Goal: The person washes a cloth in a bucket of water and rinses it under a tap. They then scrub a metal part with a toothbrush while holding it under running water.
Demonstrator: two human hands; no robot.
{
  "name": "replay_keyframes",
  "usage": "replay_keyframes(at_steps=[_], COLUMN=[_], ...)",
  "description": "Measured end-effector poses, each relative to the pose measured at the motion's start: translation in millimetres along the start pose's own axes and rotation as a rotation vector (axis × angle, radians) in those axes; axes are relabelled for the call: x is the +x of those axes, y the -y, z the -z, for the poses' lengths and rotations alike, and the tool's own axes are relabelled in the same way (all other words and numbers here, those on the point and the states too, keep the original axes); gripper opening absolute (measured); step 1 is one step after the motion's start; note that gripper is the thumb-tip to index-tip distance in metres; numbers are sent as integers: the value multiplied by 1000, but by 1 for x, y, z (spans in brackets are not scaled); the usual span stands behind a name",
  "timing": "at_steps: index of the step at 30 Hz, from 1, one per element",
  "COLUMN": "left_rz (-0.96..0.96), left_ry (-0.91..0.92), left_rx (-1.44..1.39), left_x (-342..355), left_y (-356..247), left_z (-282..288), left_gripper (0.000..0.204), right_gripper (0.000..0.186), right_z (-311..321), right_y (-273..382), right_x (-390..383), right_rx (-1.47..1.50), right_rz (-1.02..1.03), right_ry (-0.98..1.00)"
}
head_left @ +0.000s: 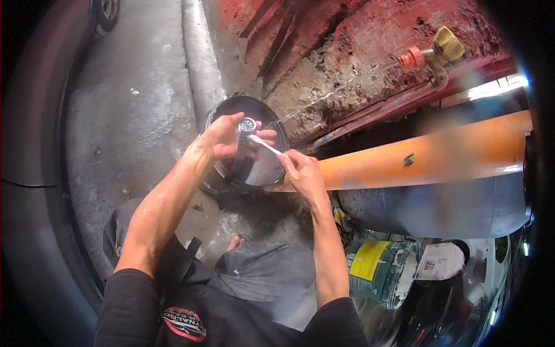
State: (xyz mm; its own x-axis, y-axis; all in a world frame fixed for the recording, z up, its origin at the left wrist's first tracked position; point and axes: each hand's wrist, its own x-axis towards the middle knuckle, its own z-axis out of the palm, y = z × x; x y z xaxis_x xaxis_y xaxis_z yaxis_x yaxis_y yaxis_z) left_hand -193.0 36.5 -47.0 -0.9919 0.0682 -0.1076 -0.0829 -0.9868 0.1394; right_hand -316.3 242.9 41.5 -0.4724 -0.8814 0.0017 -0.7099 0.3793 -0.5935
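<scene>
Over a black bucket (pixel 254 103), my left hand (pixel 219 137) holds a wristwatch (pixel 247 124) with a round silver face and a dark strap hanging down. The fingers of that hand are curled behind the watch. My right hand (pixel 304 175) pinches the handle of a slim white toothbrush (pixel 267 146). The white brush head is against or very near the strap, just below the watch face. A thin stream of water (pixel 329 94) shoots leftward from a tap (pixel 430 55) with a red nozzle and falls into the bucket beside my left fingers.
On the right, a long orange pipe (pixel 404 156) reaches toward the bucket, above a blue-grey drum (pixel 439 209). A green paint bucket (pixel 381 269) stands nearer. A red stained wall (pixel 358 52) rises behind. A dark car (pixel 34 191) lines the left side of the wet concrete floor (pixel 133 115).
</scene>
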Motion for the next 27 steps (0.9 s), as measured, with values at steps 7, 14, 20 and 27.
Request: replay_keyframes(at_steps=[7,14,20,27], left_rz=[-2,-67,-86,-121], left_ry=[-63,80,10,29], left_rx=[-77,-116,-201,-327], left_x=[1,-3,-7,-5], left_y=[8,-8,-8,-13], left_z=[-19,3,-13,-16], left_gripper=[59,57,54,55], right_gripper=[26,33,29,24], right_z=[-14,-1,-3,-18], right_y=[12,8,9,15], right_x=[9,-1,-1,1], right_rx=[3,27,-15,20], right_rz=[118,-76,0,146], right_ry=[-8,43,28,8])
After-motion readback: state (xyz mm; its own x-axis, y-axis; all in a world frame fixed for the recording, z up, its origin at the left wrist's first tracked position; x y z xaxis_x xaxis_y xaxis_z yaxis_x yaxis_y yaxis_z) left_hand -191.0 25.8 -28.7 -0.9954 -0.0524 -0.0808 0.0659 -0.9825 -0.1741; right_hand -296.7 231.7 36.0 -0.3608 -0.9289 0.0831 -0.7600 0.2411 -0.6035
